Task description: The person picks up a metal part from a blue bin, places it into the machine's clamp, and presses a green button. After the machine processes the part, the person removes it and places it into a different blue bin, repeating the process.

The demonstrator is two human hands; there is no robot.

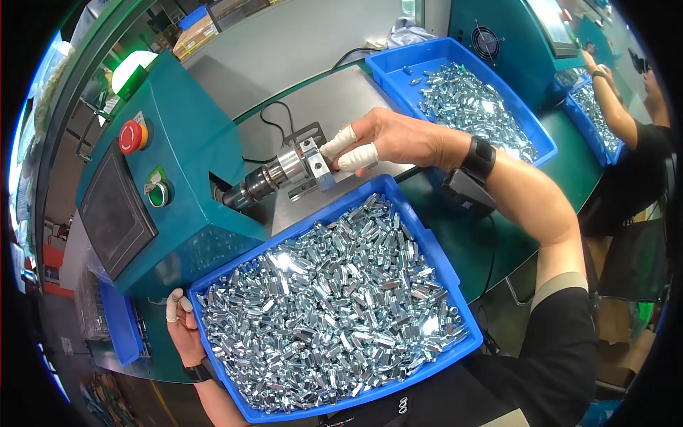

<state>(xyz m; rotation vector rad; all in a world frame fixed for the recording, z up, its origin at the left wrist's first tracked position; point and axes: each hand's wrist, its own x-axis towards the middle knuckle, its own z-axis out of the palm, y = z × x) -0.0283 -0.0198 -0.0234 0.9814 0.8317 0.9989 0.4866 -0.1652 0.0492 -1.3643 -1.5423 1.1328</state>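
Observation:
My right hand (402, 141) reaches over to a metal fixture block (314, 162) at the end of the machine's spindle (260, 183). Its thumb and forefinger, in white finger cots, close in a pinch right at the block. Whatever lies between them is hidden. My left hand (183, 329) is by the left rim of a big blue tray (448, 274), its fingers curled together, also with white cots. Anything in it is too small to make out. Shiny hex metal pieces (334, 306), like long coupling nuts, fill the tray.
The green machine (185, 135) carries a red emergency button (132, 136), a green button (158, 193) and a dark screen (114, 210). A second blue tray (530, 128) of metal pieces stands at the back right. Beyond it, a co-worker (640, 128) works at another machine.

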